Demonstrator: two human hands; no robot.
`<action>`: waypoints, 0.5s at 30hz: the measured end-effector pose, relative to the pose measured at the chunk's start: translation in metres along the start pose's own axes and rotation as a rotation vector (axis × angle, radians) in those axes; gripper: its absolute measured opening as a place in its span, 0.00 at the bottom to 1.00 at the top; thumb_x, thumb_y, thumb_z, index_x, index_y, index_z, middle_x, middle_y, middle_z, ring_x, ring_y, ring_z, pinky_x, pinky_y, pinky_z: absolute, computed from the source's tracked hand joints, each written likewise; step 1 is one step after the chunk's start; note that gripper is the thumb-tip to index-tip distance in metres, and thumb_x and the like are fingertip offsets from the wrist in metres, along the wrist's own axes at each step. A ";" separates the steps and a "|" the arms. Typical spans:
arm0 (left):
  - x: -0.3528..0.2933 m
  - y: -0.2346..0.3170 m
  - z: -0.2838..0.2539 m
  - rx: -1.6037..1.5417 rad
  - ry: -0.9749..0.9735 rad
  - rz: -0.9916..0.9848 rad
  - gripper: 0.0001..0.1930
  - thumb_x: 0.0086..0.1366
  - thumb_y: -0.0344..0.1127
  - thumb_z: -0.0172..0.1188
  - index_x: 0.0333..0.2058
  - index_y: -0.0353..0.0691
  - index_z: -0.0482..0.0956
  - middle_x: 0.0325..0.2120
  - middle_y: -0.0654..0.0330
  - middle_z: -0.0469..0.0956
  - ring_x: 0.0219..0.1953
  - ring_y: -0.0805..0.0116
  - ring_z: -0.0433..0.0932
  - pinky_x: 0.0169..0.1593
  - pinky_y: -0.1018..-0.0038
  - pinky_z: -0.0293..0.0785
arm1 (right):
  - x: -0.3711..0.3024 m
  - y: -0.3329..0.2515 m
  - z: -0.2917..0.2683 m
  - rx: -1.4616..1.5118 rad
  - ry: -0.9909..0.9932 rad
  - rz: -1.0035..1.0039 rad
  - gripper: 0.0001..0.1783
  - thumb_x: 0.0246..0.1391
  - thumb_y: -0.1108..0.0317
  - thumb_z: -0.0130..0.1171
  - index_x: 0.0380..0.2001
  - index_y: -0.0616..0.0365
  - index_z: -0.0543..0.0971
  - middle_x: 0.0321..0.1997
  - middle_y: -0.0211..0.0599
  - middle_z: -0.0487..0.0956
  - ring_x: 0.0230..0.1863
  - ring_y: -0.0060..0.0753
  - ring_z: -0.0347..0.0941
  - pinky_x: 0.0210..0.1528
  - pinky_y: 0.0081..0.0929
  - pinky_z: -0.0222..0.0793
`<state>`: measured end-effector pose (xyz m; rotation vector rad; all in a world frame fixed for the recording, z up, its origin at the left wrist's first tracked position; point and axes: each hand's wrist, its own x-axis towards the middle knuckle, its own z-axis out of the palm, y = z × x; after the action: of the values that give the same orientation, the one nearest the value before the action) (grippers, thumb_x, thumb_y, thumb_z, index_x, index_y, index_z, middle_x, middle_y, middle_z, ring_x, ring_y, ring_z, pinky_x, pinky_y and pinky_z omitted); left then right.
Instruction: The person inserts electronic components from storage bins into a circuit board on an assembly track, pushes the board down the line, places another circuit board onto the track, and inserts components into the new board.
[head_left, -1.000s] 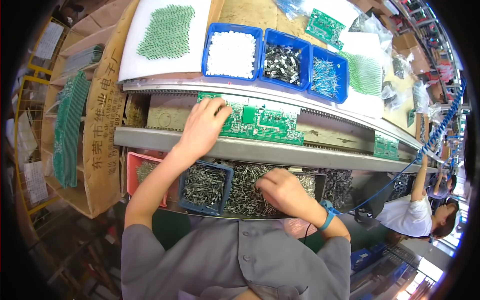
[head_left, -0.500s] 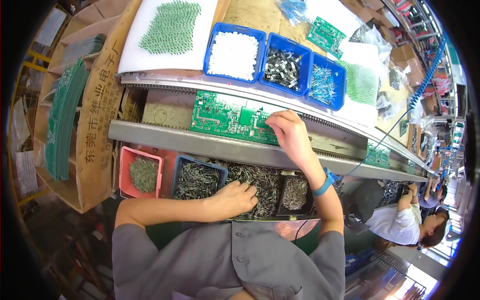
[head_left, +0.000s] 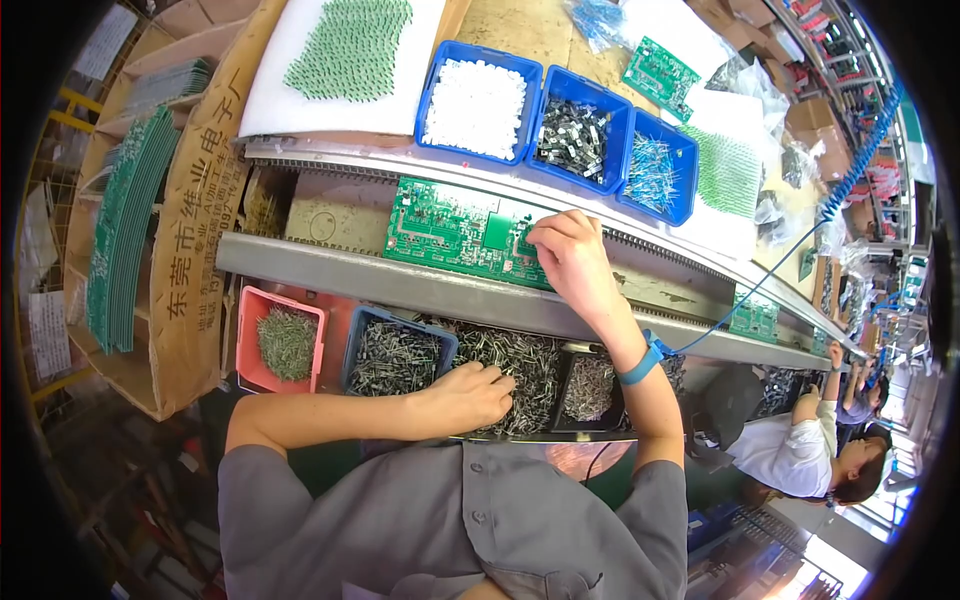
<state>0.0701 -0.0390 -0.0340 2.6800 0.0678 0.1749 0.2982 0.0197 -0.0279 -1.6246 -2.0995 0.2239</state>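
Right hand (head_left: 575,258) is covering the circuit board's (head_left: 445,228) right end; can't tell if it's holding anything. Left hand (head_left: 468,400) is hiding some loose metal parts (head_left: 528,365). Top edge is cropping the white foam sheet (head_left: 268,105), bottom edge is cutting the gray shirt (head_left: 400,520).

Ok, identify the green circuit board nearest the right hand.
The long green circuit board between metal rails, its right end at the right hand; others sit farther along, beyond blue plastic bins, or in the cardboard rack.
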 end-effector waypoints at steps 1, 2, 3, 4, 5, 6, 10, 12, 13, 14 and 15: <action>0.000 -0.001 0.000 -0.003 0.008 0.007 0.03 0.51 0.33 0.56 0.23 0.43 0.77 0.28 0.64 0.73 0.35 0.68 0.74 0.35 0.73 0.70 | 0.000 0.000 0.000 -0.003 0.000 -0.001 0.08 0.42 0.78 0.60 0.27 0.53 0.80 0.34 0.25 0.78 0.41 0.33 0.71 0.46 0.34 0.60; 0.001 -0.001 0.000 -0.006 0.016 0.015 0.03 0.50 0.33 0.57 0.22 0.43 0.77 0.28 0.64 0.73 0.35 0.68 0.74 0.35 0.73 0.70 | -0.001 0.001 0.001 -0.004 0.000 -0.001 0.08 0.42 0.78 0.60 0.27 0.53 0.80 0.34 0.25 0.78 0.41 0.33 0.71 0.46 0.34 0.60; 0.001 -0.001 0.001 -0.006 0.016 0.016 0.03 0.50 0.33 0.57 0.22 0.43 0.77 0.28 0.64 0.73 0.35 0.68 0.74 0.35 0.73 0.70 | -0.001 0.002 0.002 -0.016 -0.002 -0.011 0.08 0.41 0.78 0.61 0.27 0.53 0.80 0.34 0.26 0.78 0.42 0.34 0.71 0.46 0.35 0.60; 0.001 -0.001 0.002 -0.011 0.019 0.009 0.03 0.50 0.33 0.57 0.22 0.43 0.77 0.27 0.64 0.74 0.34 0.68 0.74 0.35 0.73 0.70 | -0.002 0.002 0.003 -0.029 -0.004 -0.021 0.09 0.41 0.77 0.61 0.28 0.52 0.80 0.35 0.26 0.78 0.42 0.34 0.70 0.47 0.35 0.60; 0.000 -0.001 0.002 -0.016 0.022 0.002 0.02 0.50 0.33 0.57 0.22 0.43 0.77 0.26 0.65 0.74 0.34 0.68 0.75 0.35 0.73 0.70 | -0.001 0.001 0.002 -0.029 -0.004 -0.020 0.09 0.41 0.77 0.61 0.28 0.52 0.80 0.35 0.26 0.78 0.42 0.34 0.70 0.47 0.35 0.60; 0.000 -0.001 0.003 -0.016 0.022 0.002 0.02 0.50 0.33 0.57 0.22 0.43 0.77 0.26 0.65 0.74 0.34 0.68 0.75 0.35 0.73 0.70 | -0.001 -0.001 0.001 -0.037 0.010 0.007 0.09 0.41 0.77 0.62 0.29 0.52 0.80 0.35 0.26 0.78 0.43 0.34 0.70 0.47 0.36 0.60; -0.002 0.001 0.000 -0.037 0.043 0.006 0.02 0.49 0.33 0.57 0.22 0.43 0.77 0.26 0.65 0.74 0.33 0.68 0.75 0.34 0.73 0.70 | -0.001 -0.004 -0.003 -0.063 0.023 0.062 0.10 0.42 0.74 0.66 0.31 0.53 0.80 0.37 0.29 0.78 0.44 0.36 0.70 0.46 0.34 0.60; -0.002 0.002 0.000 -0.040 0.025 0.013 0.02 0.49 0.33 0.57 0.22 0.43 0.77 0.26 0.65 0.74 0.33 0.68 0.75 0.34 0.73 0.70 | -0.001 -0.002 -0.003 -0.064 0.015 0.057 0.09 0.43 0.73 0.66 0.31 0.53 0.80 0.37 0.29 0.78 0.44 0.36 0.70 0.46 0.34 0.60; -0.002 0.002 0.000 -0.042 0.025 0.016 0.02 0.49 0.33 0.57 0.22 0.43 0.77 0.25 0.65 0.74 0.33 0.68 0.75 0.35 0.73 0.70 | -0.002 -0.001 -0.003 -0.064 0.006 0.052 0.09 0.43 0.73 0.65 0.31 0.54 0.80 0.37 0.29 0.78 0.44 0.36 0.70 0.46 0.34 0.60; -0.002 0.003 0.001 -0.045 0.026 0.018 0.02 0.49 0.32 0.56 0.22 0.43 0.77 0.25 0.65 0.74 0.33 0.68 0.75 0.35 0.73 0.70 | -0.002 -0.001 -0.003 -0.065 0.007 0.052 0.09 0.43 0.73 0.65 0.31 0.54 0.80 0.37 0.29 0.78 0.44 0.36 0.70 0.46 0.34 0.60; -0.002 0.003 0.002 -0.044 0.026 0.017 0.02 0.49 0.32 0.56 0.22 0.43 0.77 0.25 0.65 0.74 0.33 0.68 0.75 0.35 0.73 0.70 | -0.002 0.000 -0.003 -0.067 0.009 0.049 0.08 0.43 0.73 0.65 0.31 0.54 0.80 0.37 0.30 0.78 0.43 0.36 0.70 0.46 0.34 0.60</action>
<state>0.0685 -0.0428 -0.0347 2.6349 0.0483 0.2144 0.2996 0.0176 -0.0257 -1.7135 -2.0832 0.1643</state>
